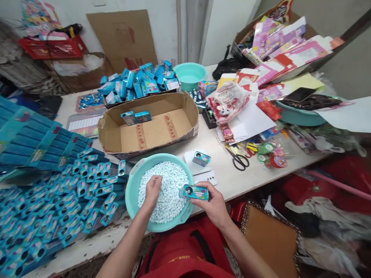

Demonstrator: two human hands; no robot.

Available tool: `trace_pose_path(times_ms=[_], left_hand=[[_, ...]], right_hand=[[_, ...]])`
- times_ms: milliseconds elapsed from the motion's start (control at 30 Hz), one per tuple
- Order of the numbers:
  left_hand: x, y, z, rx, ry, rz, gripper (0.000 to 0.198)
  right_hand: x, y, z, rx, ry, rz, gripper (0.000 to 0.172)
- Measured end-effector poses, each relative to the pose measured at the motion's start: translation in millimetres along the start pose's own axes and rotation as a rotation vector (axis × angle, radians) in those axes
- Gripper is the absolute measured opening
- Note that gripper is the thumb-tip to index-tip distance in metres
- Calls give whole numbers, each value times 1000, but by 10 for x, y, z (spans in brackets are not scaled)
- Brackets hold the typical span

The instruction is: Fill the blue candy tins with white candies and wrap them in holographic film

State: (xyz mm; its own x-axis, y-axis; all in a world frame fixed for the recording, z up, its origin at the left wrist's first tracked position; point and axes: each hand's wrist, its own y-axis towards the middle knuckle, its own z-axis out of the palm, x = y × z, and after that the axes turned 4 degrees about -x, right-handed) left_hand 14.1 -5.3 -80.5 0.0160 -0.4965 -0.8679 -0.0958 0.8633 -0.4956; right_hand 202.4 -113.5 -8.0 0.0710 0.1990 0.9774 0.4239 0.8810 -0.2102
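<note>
**R hand grips blue box at basin edge; L hand in among pellets**

R hand [213, 202] holds a blue box [195, 192] pinched btw thumb and fingers, printed face up to the cam. The box's L end is over the R side of the green basin [131, 195], above the white pellets [176, 208] near the rim. L hand [153, 190] is over the pellets, approx. mid-left of the basin, fingers curled and drawn together; can't tell if any pellets are pinched in them.

Basin sits at the near edge of the white table [226, 179], in front of the person's red clothing [185, 255]. Just R of basin: another small blue box [202, 158], plus a pale flat item w/ dark dots [207, 178] nearer the R hand.

Behind basin: long cardboard tray [156, 136] w/ 2 blue boxes inside, at its back L. Behind that, a heap of blue boxes [150, 87] and a 2nd green basin [189, 73]. L side of table: lots of blue boxes [68, 202] packed close, dark round spots on their upward faces. R side: black-handled scissors [240, 162], tape rolls [266, 148], white paper sheets [252, 123], misc. packaging.
</note>
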Motion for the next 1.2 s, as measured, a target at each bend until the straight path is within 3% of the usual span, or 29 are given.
trace_pose_path(times_ms=[100, 167, 267, 367, 467, 567, 900, 1200], left_hand=[[-159, -67, 134, 80, -158, -161, 36], [-354, -192, 269, 133, -311, -168, 36], [-665, -461, 499, 199, -479, -99, 33], [-831, -672, 662, 152, -496, 71, 30], [-826, -717, 700, 70, -399, 238, 26], [-774, -668, 667, 13, -347, 313, 23], [-750, -612, 649, -43, -324, 338, 21], [-658, -464, 581, -110, -226, 478, 16]], right_hand=[[-3, -23, -286, -139, -60, 2, 37], [-3, -17, -345, -176, -137, -36, 34], [10, 15, -193, -123, -227, -112, 29], [29, 57, 109, -36, -274, -195, 28], [33, 100, 352, 4, -300, -259, 30], [26, 148, 462, 25, -323, -283, 31], [-4, 257, 539, 59, -308, -257, 35], [13, 308, 624, 102, -537, -351, 32]])
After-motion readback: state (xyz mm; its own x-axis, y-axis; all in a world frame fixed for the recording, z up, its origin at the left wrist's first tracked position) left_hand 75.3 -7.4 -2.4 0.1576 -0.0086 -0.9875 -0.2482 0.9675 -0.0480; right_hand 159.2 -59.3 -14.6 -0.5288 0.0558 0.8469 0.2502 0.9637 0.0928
